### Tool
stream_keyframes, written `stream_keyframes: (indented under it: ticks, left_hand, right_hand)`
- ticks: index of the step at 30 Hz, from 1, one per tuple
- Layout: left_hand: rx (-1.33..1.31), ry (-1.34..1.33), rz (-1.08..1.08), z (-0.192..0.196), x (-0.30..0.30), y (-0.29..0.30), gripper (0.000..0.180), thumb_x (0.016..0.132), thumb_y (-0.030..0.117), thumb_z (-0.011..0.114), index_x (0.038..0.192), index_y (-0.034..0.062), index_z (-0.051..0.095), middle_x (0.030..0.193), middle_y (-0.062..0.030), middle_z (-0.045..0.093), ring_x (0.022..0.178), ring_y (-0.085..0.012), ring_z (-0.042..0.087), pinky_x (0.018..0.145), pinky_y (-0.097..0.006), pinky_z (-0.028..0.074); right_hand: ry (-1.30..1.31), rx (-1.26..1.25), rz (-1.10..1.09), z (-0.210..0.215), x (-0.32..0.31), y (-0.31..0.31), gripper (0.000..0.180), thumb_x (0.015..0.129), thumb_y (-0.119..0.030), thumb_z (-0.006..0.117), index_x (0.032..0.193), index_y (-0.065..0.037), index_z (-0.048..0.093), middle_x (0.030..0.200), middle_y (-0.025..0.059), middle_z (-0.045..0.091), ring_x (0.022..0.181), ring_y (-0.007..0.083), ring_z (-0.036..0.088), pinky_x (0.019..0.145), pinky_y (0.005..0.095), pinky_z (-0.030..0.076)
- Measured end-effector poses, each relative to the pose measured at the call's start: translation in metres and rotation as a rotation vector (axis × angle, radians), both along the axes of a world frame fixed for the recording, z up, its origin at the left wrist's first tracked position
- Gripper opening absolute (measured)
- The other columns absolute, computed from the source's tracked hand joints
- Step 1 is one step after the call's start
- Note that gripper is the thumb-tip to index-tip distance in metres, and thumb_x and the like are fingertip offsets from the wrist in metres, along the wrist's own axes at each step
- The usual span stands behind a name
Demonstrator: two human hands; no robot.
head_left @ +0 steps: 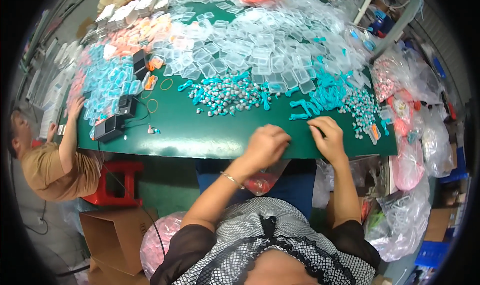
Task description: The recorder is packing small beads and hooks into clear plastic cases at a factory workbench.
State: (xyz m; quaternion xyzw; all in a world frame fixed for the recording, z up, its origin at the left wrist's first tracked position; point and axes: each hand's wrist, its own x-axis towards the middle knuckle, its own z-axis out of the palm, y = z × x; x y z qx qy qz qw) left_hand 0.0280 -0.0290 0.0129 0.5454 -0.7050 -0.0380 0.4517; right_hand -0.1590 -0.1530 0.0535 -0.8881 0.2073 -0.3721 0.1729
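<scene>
Over the front edge of the green table, my left hand [267, 145] is closed, its fingers curled inward; whatever it holds is hidden. To its right, my right hand [330, 139] has thumb and index finger nearly together, and I cannot make out anything between them. Just beyond the right fingertips lies a pile of teal cords [327, 95], some in folded bundles. A heap of small grey-and-teal pieces [225, 94] sits beyond my left hand. More of these small pieces [359, 107] are scattered right of the cords.
Clear plastic boxes [270, 40] cover the far half of the green table [195, 137]. Black boxes [109, 128] and blue packs [107, 80] stand at left, beside a co-worker [60, 167] with one arm over the table. A red stool [120, 182] and cardboard box [117, 240] are below.
</scene>
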Motion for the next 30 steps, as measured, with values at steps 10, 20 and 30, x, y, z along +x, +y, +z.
stream_keyframes:
  ticks: [10,20,30]
  left_hand:
    - [0.014,0.052,0.322,-0.007,0.043,0.034,0.01,0.08,0.005,0.07,0.09,0.0049,0.07,0.085,-0.0097,0.066,0.08,-0.0299,0.062,0.072,-0.039,0.049]
    - [0.042,0.086,0.287,-0.006,0.047,0.035,0.009,0.08,0.006,0.069,0.089,0.0057,0.071,0.083,-0.0088,0.066,0.078,-0.0297,0.061,0.071,-0.039,0.049]
    - [0.043,0.071,0.299,-0.01,0.045,0.034,0.009,0.08,0.008,0.07,0.089,0.0067,0.072,0.084,-0.0077,0.067,0.078,-0.0285,0.061,0.071,-0.039,0.049]
  right_hand:
    - [0.164,-0.21,-0.061,-0.012,0.105,-0.058,0.021,0.079,-0.012,0.071,0.1,-0.013,0.069,0.098,0.0035,0.065,0.097,0.025,0.06,0.084,0.0423,0.04]
    - [0.477,-0.369,-0.046,-0.023,0.119,-0.08,0.037,0.074,-0.016,0.074,0.11,-0.011,0.066,0.104,0.0036,0.065,0.103,0.0241,0.058,0.085,0.0449,0.039]
    - [0.303,-0.401,-0.101,-0.023,0.1,-0.055,0.033,0.072,-0.018,0.071,0.105,-0.013,0.065,0.101,0.0037,0.065,0.101,0.0238,0.057,0.085,0.0463,0.035]
